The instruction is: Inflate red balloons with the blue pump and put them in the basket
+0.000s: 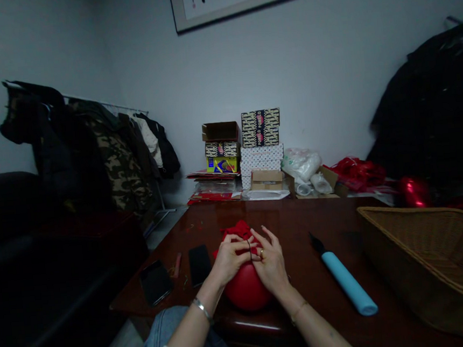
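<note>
A round red balloon rests at the near edge of the table, under my two hands. Bunched red material lies just beyond it, partly covered by my fingers. Between the hands runs a thin dark cord. My left hand pinches at it, thumb and fingertips together. From the other side my right hand, with a ring on one finger, holds the cord with its lower fingers while the upper ones stick out. My fingers hide the top of the balloon.
Two dark phones lie left on the brown table. To the right are a blue balloon pump with a black nozzle and a big wicker basket. Stacked boxes and plastic bags stand behind.
</note>
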